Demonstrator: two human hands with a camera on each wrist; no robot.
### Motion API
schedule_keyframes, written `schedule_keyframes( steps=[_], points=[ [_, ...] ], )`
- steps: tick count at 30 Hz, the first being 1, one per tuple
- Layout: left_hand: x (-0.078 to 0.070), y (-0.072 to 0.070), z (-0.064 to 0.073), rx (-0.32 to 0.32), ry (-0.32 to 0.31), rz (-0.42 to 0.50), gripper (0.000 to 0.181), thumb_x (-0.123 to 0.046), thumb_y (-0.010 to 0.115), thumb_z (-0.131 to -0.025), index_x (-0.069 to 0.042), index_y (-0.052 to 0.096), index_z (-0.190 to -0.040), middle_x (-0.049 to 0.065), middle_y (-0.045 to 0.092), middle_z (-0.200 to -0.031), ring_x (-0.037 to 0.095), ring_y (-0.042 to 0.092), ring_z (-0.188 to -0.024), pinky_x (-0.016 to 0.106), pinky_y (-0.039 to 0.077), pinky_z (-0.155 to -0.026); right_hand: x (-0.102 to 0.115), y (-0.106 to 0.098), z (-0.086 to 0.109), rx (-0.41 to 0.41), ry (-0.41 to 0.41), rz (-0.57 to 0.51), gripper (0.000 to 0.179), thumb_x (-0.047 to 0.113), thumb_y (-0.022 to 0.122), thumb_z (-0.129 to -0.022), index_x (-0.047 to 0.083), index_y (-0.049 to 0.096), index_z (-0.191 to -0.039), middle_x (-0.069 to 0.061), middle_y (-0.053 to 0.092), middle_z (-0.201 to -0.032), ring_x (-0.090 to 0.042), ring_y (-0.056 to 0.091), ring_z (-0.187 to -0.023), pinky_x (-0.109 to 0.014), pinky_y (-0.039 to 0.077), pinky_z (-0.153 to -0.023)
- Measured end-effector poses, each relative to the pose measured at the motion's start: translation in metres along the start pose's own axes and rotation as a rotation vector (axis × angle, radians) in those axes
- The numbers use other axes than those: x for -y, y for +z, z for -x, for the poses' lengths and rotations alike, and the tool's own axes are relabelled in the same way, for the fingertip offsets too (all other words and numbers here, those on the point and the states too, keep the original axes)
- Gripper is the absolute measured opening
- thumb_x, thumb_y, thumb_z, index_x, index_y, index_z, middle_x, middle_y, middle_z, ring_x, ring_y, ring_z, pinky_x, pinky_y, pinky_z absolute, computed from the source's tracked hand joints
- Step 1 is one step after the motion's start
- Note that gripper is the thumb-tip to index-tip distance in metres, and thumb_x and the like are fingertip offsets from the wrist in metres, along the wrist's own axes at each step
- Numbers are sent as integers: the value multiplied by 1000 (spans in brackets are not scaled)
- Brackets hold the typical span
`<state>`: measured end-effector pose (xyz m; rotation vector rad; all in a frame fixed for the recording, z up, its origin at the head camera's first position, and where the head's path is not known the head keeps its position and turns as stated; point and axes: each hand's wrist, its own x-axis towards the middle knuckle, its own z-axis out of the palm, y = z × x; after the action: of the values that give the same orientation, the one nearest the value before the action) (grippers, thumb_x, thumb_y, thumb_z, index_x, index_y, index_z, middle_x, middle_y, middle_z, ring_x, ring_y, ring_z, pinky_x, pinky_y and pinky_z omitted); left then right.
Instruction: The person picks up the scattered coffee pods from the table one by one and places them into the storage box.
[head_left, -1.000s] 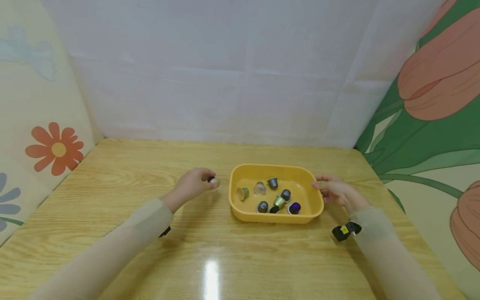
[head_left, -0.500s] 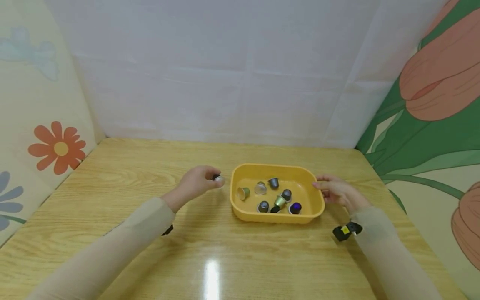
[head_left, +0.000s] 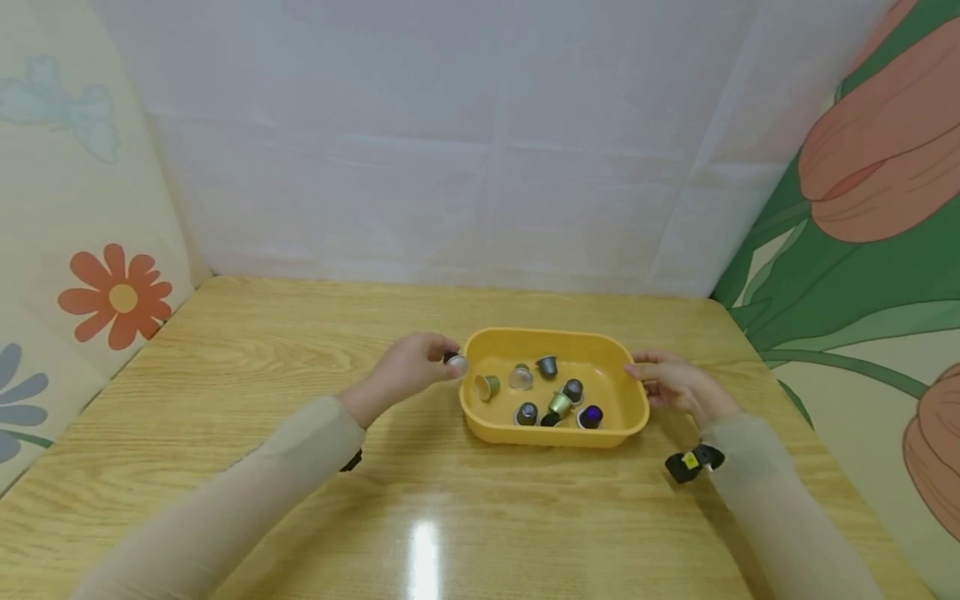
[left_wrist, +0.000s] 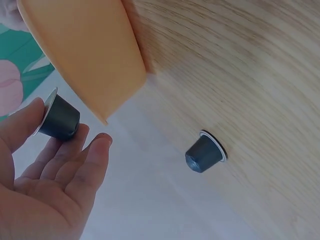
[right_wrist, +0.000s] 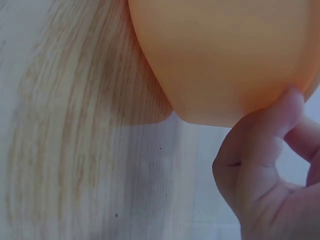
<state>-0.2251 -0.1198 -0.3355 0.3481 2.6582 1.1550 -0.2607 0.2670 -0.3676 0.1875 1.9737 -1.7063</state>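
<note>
Between thumb and fingers, my left hand (head_left: 411,364) pinches a dark coffee capsule (left_wrist: 61,118), its foil lid showing pale in the head view. That capsule is at the left rim of a yellow plastic basin (head_left: 551,435). Inside the basin lie several coffee capsules, among them a green one (head_left: 559,404), a purple-topped one (head_left: 591,416) and a grey one (head_left: 547,366). My right hand (head_left: 678,385) holds the basin's right end, fingertips at the rim. Another dark capsule (left_wrist: 204,151) lies on the table in the left wrist view; I cannot see it in the head view.
The wooden table (head_left: 480,517) runs under everything, with a bright light reflection near its front. A white cloth (head_left: 420,167) hangs behind it. Flower-patterned panels (head_left: 862,292) flank both sides. A black camera (head_left: 682,465) sits at my right wrist.
My left hand has moved right with the dark capsule, from beside the basin up to its left rim. The right hand and the capsules in the basin have stayed put.
</note>
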Motion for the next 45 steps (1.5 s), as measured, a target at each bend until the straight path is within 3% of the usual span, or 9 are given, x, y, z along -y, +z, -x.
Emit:
schedule_keyframes(
  steps=[12,19,27,45],
  points=[
    [-14,15,3,6,39,7,48,-28,67,-94,-1,58,-132,15,59,-131,33,51,-124,50,43,-102,-2,-1,-2,4,-8,12,46,13,52,-101,-4,33,-139,1,58,-84,-9,54,-67,-22,51,-58],
    [-17,20,1,18,61,41,46,-21,68,-93,2,57,-132,14,61,-126,32,54,-121,47,44,-101,-3,-2,-2,6,-10,1,36,13,52,-101,-1,40,-132,1,57,-81,-9,53,-65,-21,50,-56],
    [-21,25,0,13,84,42,41,-13,68,-92,3,59,-129,14,63,-123,30,57,-116,44,47,-98,-3,-2,-3,3,-3,-3,43,14,52,-101,-3,35,-137,2,58,-81,-9,53,-66,-22,50,-57],
    [-27,34,-5,27,111,-54,41,-17,71,-91,0,62,-127,9,66,-118,25,59,-114,42,47,-99,-3,-3,-4,8,-11,10,39,14,52,-101,-2,39,-134,1,58,-83,-9,53,-66,-22,50,-58]
  ],
)
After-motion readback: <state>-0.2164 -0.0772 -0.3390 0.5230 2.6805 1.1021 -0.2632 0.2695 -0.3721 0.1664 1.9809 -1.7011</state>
